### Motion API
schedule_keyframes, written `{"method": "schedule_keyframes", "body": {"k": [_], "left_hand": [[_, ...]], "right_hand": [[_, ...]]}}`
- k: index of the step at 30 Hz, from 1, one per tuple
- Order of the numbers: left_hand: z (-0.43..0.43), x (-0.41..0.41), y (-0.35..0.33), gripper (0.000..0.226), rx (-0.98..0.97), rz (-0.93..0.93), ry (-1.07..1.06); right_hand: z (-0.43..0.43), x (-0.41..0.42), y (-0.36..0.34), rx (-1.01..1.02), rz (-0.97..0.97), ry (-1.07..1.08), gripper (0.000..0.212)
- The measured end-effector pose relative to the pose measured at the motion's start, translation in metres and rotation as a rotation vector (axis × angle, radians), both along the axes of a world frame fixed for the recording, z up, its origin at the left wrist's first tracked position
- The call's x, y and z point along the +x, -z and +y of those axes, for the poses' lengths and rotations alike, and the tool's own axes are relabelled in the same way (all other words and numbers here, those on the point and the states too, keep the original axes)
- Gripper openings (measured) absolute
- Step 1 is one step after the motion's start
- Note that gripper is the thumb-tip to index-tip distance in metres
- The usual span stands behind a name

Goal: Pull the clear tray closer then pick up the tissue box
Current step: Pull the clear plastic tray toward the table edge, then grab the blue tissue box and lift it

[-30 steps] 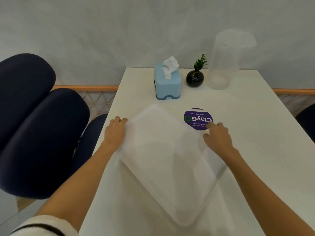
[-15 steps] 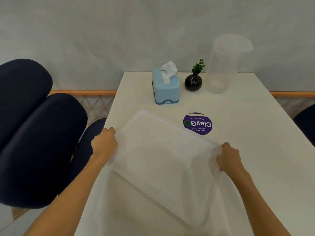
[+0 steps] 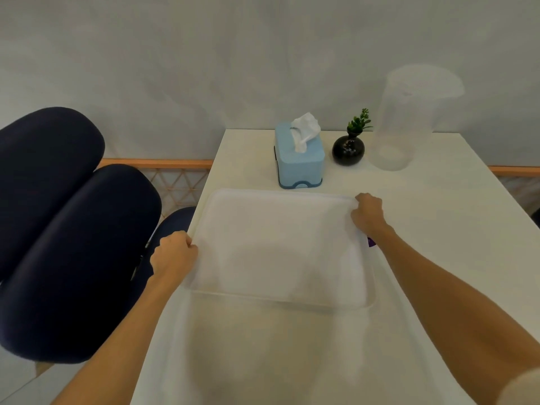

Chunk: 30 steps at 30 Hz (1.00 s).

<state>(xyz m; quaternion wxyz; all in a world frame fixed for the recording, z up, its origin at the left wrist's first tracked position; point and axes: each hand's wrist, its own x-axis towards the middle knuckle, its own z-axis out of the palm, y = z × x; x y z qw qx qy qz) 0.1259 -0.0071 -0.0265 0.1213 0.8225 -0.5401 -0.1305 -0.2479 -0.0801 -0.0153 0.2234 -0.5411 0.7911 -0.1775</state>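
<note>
**Both hands on the clear tray, tissue box untouched at the far end**

While both hands grip it, the clear tray (image 3: 280, 247) sits roughly square to the white table (image 3: 438, 217), its long edges running left to right. The tray appears raised above the tabletop, with a faint shadow below its near edge; whether any part touches the surface I cannot tell.

Left hand (image 3: 174, 254): curled closed on the tray's left rim, near the table's left edge, knuckles up. Forearm bare.

Right hand (image 3: 368, 213): closed on the tray's far right corner, fingers wrapped over the rim. A sliver of a purple sticker (image 3: 371, 242) shows beside the tray's right edge, just under the right wrist; the rest is hidden.

Light blue tissue box (image 3: 299, 160): upright toward the far end of the table, just beyond the tray's far edge and apart from it. A white tissue (image 3: 305, 130) stands up out of its top slot. No hand on it.

Right of the box: a small black round vase (image 3: 348, 150) holding a green sprig, then a tall clear plastic jug (image 3: 406, 118), near the wall.

Off the table's left side: a dark navy chair (image 3: 67, 235) with padded cushions.
</note>
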Motion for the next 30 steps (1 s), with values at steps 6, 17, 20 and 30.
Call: {"method": "schedule_keyframes", "body": {"k": [6,17,20,30], "left_hand": [[-0.001,-0.002,-0.002,0.010,0.045,0.033,-0.007],[-0.024,-0.014,-0.034,0.047,0.042,0.012,0.097],[-0.063,-0.042,-0.058,0.047,-0.063,0.226,0.192],[-0.247,-0.143,-0.077,0.057,-0.114,0.755,0.253]], "right_hand": [[-0.011,0.001,0.000,0.020,0.021,-0.009,0.036],[-0.033,-0.002,-0.019,-0.021,0.055,-0.052,0.040],[-0.050,0.011,-0.036,-0.129,-0.038,-0.104,0.043],[-0.092,0.060,-0.034,-0.198,-0.420,-0.025,0.055]]}}
